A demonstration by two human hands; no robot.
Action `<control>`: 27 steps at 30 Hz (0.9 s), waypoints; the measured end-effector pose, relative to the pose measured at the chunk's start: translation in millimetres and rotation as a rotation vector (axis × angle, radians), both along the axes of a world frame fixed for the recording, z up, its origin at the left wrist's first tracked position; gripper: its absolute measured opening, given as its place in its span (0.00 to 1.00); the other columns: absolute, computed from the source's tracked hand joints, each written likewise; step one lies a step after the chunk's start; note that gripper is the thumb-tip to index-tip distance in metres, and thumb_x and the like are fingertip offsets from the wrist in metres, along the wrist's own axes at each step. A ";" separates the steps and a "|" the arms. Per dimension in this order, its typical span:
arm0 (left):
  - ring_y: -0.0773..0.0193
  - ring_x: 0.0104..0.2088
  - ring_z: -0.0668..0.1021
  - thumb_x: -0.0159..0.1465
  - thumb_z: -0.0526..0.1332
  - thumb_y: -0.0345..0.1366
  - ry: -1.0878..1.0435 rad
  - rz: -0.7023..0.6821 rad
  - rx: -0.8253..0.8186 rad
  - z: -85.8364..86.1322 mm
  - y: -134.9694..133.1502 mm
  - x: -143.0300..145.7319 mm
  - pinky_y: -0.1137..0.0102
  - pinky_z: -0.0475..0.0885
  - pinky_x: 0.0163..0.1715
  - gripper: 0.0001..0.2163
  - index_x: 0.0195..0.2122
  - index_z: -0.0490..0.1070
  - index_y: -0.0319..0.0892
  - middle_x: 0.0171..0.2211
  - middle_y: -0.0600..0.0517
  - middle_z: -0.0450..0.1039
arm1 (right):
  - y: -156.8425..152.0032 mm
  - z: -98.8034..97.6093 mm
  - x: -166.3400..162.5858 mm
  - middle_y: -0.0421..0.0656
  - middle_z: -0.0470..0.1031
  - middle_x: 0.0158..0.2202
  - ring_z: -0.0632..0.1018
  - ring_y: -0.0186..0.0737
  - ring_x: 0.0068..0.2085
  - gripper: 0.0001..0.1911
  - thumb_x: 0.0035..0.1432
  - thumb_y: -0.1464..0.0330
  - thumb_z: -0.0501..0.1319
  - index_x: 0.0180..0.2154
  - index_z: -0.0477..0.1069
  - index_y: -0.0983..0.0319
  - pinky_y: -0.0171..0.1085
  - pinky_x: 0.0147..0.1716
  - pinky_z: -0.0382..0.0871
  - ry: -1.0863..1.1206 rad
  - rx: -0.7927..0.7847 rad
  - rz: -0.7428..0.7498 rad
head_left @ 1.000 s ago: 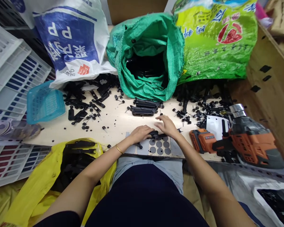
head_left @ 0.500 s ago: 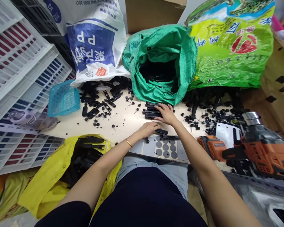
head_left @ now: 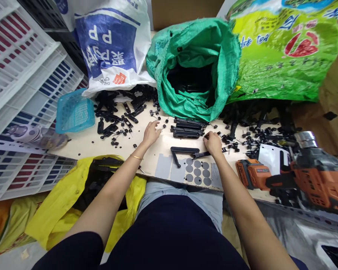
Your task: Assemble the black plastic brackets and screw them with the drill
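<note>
My left hand is over the tabletop with its fingers apart, close to a small black knob. To the right, my right hand has its fingertips drawn together; whatever they may hold is too small to make out. Between the hands lies a row of black plastic bars, side by side. Nearer me, a black hinged arm lies bent, with one short leg pointing down. Beside it, a black piece with a forked end reaches toward my right wrist.
A green sack stands open behind the bars. Black parts are scattered left, near a blue basket. An orange cordless tool lies right. A yellow bag holding black parts hangs by the table's front edge.
My left hand has moved up and left, away from the front parts. My right hand has come off the row of bars toward the right. The bent hinged arm now shows in front.
</note>
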State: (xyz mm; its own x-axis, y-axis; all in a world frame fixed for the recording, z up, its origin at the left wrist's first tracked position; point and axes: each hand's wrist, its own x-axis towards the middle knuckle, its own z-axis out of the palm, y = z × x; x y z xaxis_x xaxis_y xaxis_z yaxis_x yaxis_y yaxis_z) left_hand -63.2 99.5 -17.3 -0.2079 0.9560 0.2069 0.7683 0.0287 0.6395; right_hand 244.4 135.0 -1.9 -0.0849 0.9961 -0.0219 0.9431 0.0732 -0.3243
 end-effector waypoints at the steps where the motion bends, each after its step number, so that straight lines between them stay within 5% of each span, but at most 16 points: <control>1: 0.62 0.34 0.75 0.53 0.62 0.25 0.014 -0.019 -0.019 -1.7 9.6 1.8 0.65 0.72 0.41 0.16 0.45 0.70 0.39 0.39 0.47 0.71 | -2.3 1.3 2.8 0.56 0.74 0.40 0.75 0.51 0.39 0.13 0.52 0.71 0.55 0.40 0.71 0.66 0.45 0.37 0.68 0.015 0.018 -0.004; 7: 0.61 0.35 0.74 0.51 0.60 0.21 -0.021 -0.030 -0.056 -5.6 30.4 11.0 0.63 0.71 0.43 0.10 0.32 0.71 0.40 0.32 0.50 0.70 | -45.7 31.8 32.0 0.46 0.77 0.33 0.76 0.43 0.34 0.16 0.54 0.69 0.55 0.44 0.72 0.64 0.42 0.39 0.69 0.276 -0.113 0.106; 11: 0.68 0.28 0.74 0.54 0.63 0.28 -0.352 0.085 0.004 5.0 -7.9 16.1 0.69 0.72 0.37 0.08 0.36 0.69 0.40 0.30 0.53 0.71 | -65.5 44.7 24.7 0.48 0.77 0.39 0.76 0.45 0.40 0.15 0.56 0.71 0.55 0.44 0.73 0.64 0.42 0.42 0.68 0.198 -0.161 0.255; 16: 0.71 0.27 0.76 0.55 0.64 0.33 -0.692 0.021 -0.003 12.0 -57.5 47.8 0.75 0.73 0.30 0.09 0.36 0.67 0.40 0.30 0.54 0.72 | -62.2 50.6 7.7 0.53 0.73 0.39 0.75 0.47 0.38 0.16 0.58 0.77 0.51 0.45 0.72 0.66 0.41 0.38 0.67 -0.095 -0.130 0.409; 22: 0.72 0.26 0.76 0.55 0.63 0.28 -0.548 0.004 0.010 10.2 -62.7 62.5 0.76 0.73 0.29 0.08 0.35 0.67 0.41 0.29 0.55 0.72 | -52.0 61.0 -19.5 0.55 0.72 0.38 0.73 0.49 0.40 0.15 0.56 0.80 0.50 0.36 0.74 0.65 0.39 0.31 0.63 -0.306 -0.095 0.682; 27: 0.70 0.30 0.76 0.58 0.61 0.27 -0.269 -0.168 0.120 14.0 -72.5 58.4 0.73 0.74 0.33 0.06 0.37 0.68 0.41 0.32 0.53 0.73 | -46.7 36.1 -20.9 0.51 0.74 0.36 0.73 0.46 0.37 0.17 0.62 0.62 0.52 0.38 0.75 0.64 0.40 0.35 0.65 -0.239 -0.245 0.523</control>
